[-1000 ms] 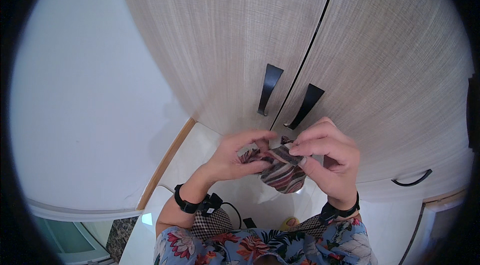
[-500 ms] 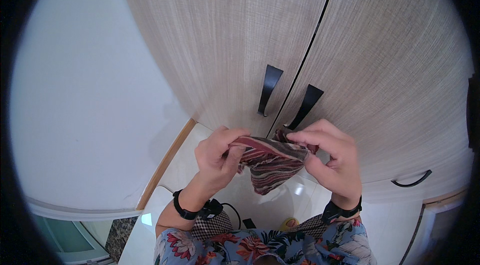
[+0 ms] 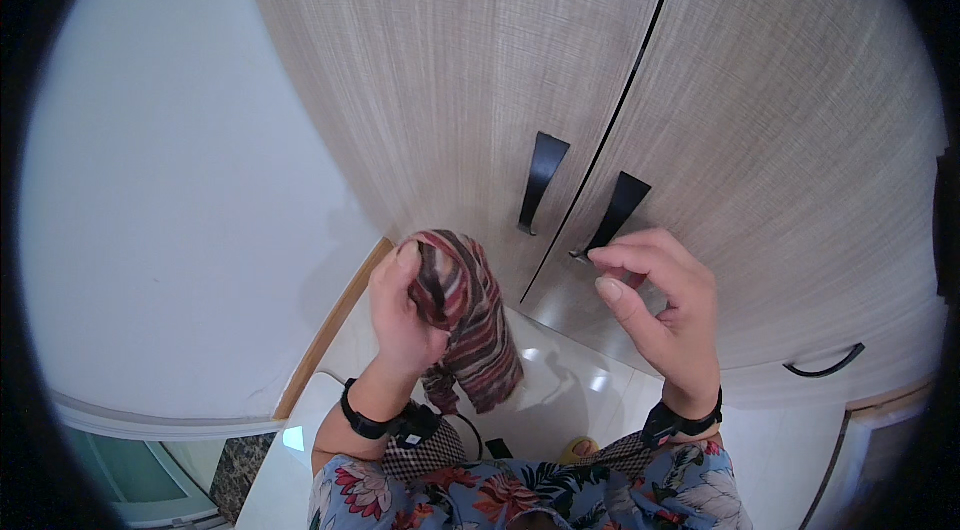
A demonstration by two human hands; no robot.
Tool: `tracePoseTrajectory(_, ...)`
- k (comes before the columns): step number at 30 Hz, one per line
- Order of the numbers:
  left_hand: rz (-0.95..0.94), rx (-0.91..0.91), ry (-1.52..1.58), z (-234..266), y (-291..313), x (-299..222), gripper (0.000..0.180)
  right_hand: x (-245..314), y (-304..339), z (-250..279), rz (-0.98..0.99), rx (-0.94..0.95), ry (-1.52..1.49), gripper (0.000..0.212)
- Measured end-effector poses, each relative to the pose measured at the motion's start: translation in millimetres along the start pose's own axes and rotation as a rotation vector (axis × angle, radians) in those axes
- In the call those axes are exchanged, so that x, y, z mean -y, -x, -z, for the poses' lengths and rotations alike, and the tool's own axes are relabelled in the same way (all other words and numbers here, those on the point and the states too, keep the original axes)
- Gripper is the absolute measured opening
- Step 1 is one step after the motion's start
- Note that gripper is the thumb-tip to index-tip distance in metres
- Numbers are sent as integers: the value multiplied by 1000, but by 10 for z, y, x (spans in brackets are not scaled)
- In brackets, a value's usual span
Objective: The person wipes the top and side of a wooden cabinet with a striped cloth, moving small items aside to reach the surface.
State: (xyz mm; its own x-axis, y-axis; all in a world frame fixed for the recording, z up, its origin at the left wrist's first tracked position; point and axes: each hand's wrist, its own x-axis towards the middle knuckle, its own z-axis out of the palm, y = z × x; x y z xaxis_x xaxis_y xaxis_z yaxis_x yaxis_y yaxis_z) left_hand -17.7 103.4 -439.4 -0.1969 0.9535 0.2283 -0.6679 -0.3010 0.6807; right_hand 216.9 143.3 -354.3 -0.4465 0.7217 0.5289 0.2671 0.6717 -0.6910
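Observation:
A cloth (image 3: 482, 335) with red, grey and cream stripes covers the fingers of my left hand (image 3: 398, 322). My left thumb presses on it at the top, and the rest of the fabric hangs down beside the hand toward the floor. My right hand (image 3: 668, 310) is empty and raised to the right of the cloth. Its fingers are curved, with a gap between thumb and forefinger. The right forefinger appears close to the lower end of a black door handle (image 3: 617, 210); whether they touch, I cannot tell.
Ahead stands a tall wood-grain cabinet (image 3: 430, 70) with two doors, both closed. A second black handle (image 3: 542, 180) is on its left door, and a curved drawer pull (image 3: 825, 362) sits lower right. A white wall (image 3: 170, 180) with wooden skirting (image 3: 335, 330) bounds the left side.
My right hand has let go of the striped cloth. The cloth has shifted left with my left hand, now draping over its fingers and hanging down instead of being stretched between both hands.

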Motion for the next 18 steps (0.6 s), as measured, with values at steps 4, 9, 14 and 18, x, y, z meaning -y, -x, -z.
tracePoseTrajectory(4,-209,1,-125,-66,-34,209,35,55,-11,-61,-2,9,-24,18)
tracePoseTrajectory(9,-473,74,-796,108,-265,421,45,-7,-3,-67,46,-18,6,18)
tracePoseTrajectory(14,-867,492,-1603,440,-702,407,24,7,-21,-66,67,-12,15,18)
tracePoseTrajectory(18,-1074,599,-1931,625,-995,313,10,-4,-27,-54,102,-27,38,18)
